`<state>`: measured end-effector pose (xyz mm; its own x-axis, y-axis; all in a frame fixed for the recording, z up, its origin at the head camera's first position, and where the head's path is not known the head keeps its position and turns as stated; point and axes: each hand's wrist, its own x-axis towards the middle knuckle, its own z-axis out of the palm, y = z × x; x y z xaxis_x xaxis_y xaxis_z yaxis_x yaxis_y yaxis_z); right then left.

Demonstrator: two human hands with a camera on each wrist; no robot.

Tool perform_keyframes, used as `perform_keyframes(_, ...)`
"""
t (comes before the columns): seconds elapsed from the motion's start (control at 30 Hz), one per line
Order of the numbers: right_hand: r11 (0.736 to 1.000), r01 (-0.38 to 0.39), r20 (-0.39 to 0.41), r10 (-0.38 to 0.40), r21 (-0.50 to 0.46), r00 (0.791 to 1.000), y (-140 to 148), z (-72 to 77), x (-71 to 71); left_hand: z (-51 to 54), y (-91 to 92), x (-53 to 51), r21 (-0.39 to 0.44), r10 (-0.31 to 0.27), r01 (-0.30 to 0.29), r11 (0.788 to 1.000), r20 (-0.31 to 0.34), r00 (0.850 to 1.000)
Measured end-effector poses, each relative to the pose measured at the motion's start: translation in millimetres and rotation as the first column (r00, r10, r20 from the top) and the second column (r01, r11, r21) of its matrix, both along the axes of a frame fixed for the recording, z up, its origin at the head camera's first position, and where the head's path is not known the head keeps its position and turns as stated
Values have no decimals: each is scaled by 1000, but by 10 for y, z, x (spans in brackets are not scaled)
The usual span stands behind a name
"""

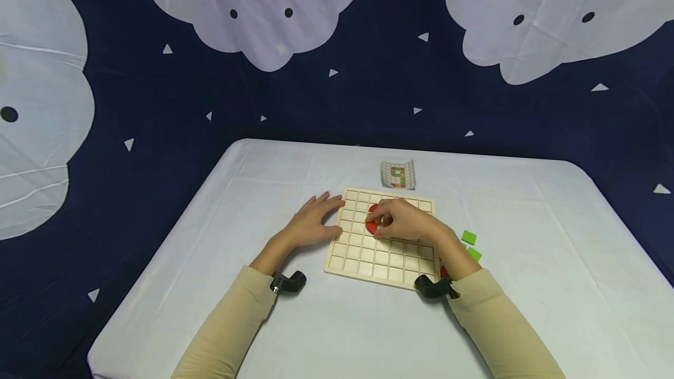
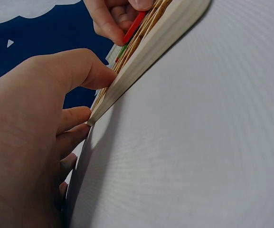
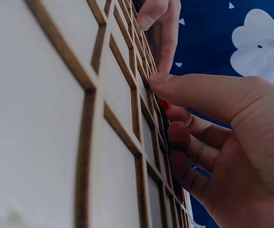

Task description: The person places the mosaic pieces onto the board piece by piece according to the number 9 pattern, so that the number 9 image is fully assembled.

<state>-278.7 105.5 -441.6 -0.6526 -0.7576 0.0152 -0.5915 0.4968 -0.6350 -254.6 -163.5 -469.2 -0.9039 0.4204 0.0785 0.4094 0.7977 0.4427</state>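
Observation:
A pale wooden grid board (image 1: 353, 252) lies on the white table. Over its upper middle, the right hand (image 1: 404, 219) (image 3: 241, 128) pinches a red piece (image 1: 371, 228) (image 2: 135, 27) between thumb and fingers. Just above, another red piece (image 1: 373, 207) shows partly on the board. The left hand (image 1: 310, 224) (image 2: 32, 104) touches the board's left edge with thumb and fingertips, fingers spread and loosely bent. In the left wrist view, the held piece stands tilted close to the board (image 2: 151, 47). Part of the grid is hidden under the right hand.
A small card with a coloured grid pattern (image 1: 398, 175) lies behind the board. Green square tiles (image 1: 469, 237) and a partly hidden red piece (image 1: 444, 272) are to the right, by the right forearm. A dark cloth with clouds hangs behind the table.

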Motion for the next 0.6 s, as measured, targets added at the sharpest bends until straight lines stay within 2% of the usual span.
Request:
perform_keyframes(0.2, 1000, -16, 26, 16, -18, 1000, 11, -17, 3, -2, 4, 3, -3, 4, -4, 1000, 7, 1000)
perform_keyframes(0.6, 1000, -19, 8, 19, -22, 1000, 1, -30, -9, -19, -6, -20, -7, -2, 2, 1000, 4, 1000)
